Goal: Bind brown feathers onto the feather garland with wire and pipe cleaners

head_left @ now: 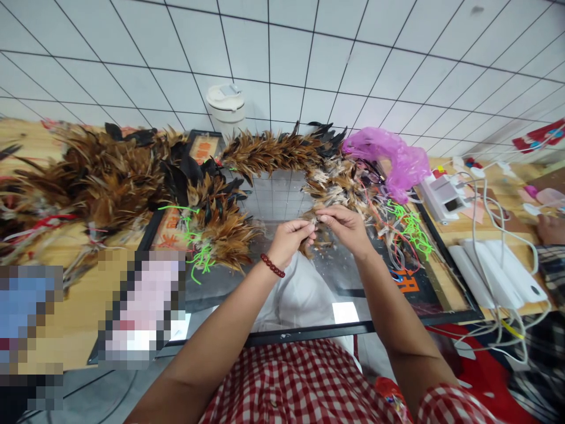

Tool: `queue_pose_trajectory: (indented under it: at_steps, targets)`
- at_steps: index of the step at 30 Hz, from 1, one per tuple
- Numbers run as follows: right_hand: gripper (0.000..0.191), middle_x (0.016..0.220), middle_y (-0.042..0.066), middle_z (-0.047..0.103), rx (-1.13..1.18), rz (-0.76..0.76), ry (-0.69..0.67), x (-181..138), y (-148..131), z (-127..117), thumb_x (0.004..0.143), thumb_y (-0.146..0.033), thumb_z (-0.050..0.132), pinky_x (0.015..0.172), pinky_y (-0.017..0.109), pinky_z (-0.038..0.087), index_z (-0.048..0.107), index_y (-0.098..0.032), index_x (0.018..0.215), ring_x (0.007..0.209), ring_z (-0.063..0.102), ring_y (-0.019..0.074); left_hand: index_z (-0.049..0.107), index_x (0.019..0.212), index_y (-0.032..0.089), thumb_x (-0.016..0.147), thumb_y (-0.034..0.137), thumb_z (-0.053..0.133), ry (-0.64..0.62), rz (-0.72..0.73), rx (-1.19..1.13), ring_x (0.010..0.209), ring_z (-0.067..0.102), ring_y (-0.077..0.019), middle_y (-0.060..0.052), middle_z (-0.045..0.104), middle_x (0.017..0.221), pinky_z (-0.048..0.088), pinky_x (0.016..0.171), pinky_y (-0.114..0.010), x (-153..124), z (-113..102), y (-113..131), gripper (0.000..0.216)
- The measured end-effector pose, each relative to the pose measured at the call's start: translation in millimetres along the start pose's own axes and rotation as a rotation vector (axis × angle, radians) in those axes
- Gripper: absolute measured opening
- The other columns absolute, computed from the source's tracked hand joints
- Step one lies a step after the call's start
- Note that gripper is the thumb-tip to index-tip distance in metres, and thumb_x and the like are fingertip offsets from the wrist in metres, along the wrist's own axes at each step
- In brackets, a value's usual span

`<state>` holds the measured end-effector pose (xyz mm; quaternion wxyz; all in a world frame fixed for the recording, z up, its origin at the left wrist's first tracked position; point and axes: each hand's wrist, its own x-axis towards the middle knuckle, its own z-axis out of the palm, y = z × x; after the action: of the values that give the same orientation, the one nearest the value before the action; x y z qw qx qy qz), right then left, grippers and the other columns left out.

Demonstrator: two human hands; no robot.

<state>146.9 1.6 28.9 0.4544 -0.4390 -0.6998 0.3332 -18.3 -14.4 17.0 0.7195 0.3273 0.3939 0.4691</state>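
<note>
My left hand (290,240), with a dark red bead bracelet (272,266), is pinched closed near the middle of the glossy black board (207,292). Close beside it, my right hand (345,228) pinches with thumb and forefinger. Between the fingertips is a small brown feather (308,249), partly hidden by the fingers. Just beyond the hands lies a loose heap of brown and pale feathers (339,184). A long brown feather strip (276,150) lies behind, and a feather bundle (227,232) with bright green ties (200,250) rests to the left.
Large feather bunches (106,171) cover the left of the wooden table. A white lidded cup (226,109) stands by the tiled wall. On the right are a purple plastic bag (388,154), green ties (410,229), white power adapters (445,194) and cables. Another person's hand (551,228) is at the right edge.
</note>
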Motion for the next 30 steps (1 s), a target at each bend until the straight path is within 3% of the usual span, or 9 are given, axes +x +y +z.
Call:
queue_pose_trajectory:
  at_steps: [4,10,14,22,26,30]
  targets:
    - [0.017,0.083,0.005,0.072,0.027,-0.003,0.001,0.4,-4.9,3.6,0.081,-0.039,0.068,0.078,0.034,0.051,0.077,-0.025,0.084,0.079,0.063,0.0172,0.069,0.07,0.011,0.053,0.038,0.084,0.014,-0.023,-0.015,0.048,0.053,-0.007,-0.001,0.064,0.057,0.042,0.05,-0.022,0.3,0.2,-1.2,0.035]
    - [0.021,0.089,0.004,0.07,0.168,0.136,0.056,0.2,2.4,4.6,0.078,-0.04,0.07,0.071,0.031,0.05,0.076,-0.024,0.091,0.079,0.062,0.0159,0.067,0.071,0.01,0.054,0.038,0.083,-0.008,-0.037,-0.046,0.048,0.053,-0.0068,0.0,0.061,0.056,0.041,0.051,-0.022,1.3,-1.8,-0.8,0.036]
    - [0.023,0.081,0.003,0.069,0.232,0.2,0.093,0.0,5.9,4.9,0.072,-0.041,0.075,0.068,0.029,0.05,0.073,-0.021,0.082,0.073,0.061,0.0149,0.067,0.07,0.01,0.053,0.039,0.084,-0.005,-0.041,-0.052,0.048,0.052,-0.007,-0.001,0.061,0.056,0.041,0.05,-0.022,0.8,-1.5,0.0,0.037]
    - [0.027,0.069,0.0,0.066,0.304,0.256,0.044,0.4,1.9,9.1,0.066,-0.043,0.079,0.063,0.027,0.049,0.067,-0.019,0.072,0.064,0.057,0.0125,0.069,0.075,0.01,0.051,0.04,0.084,0.001,-0.054,-0.059,0.05,0.053,-0.0075,-0.001,0.063,0.059,0.041,0.05,-0.023,1.0,-1.3,-1.5,0.041]
    - [0.029,0.073,-0.001,0.066,0.354,0.282,0.035,0.5,2.2,8.0,0.068,-0.043,0.078,0.065,0.027,0.048,0.071,-0.02,0.084,0.065,0.056,0.0111,0.067,0.071,0.011,0.054,0.04,0.083,-0.016,-0.034,-0.039,0.049,0.051,-0.0064,0.0,0.059,0.056,0.04,0.05,-0.022,1.1,-2.6,-0.9,0.037]
    - [0.028,0.076,-0.001,0.066,0.342,0.25,-0.085,-0.8,3.4,6.2,0.073,-0.042,0.074,0.065,0.026,0.045,0.073,-0.021,0.091,0.065,0.055,0.0103,0.067,0.069,0.011,0.054,0.04,0.083,-0.056,-0.026,-0.024,0.048,0.05,-0.0061,0.001,0.058,0.055,0.04,0.05,-0.022,-0.4,-1.8,0.6,0.036]
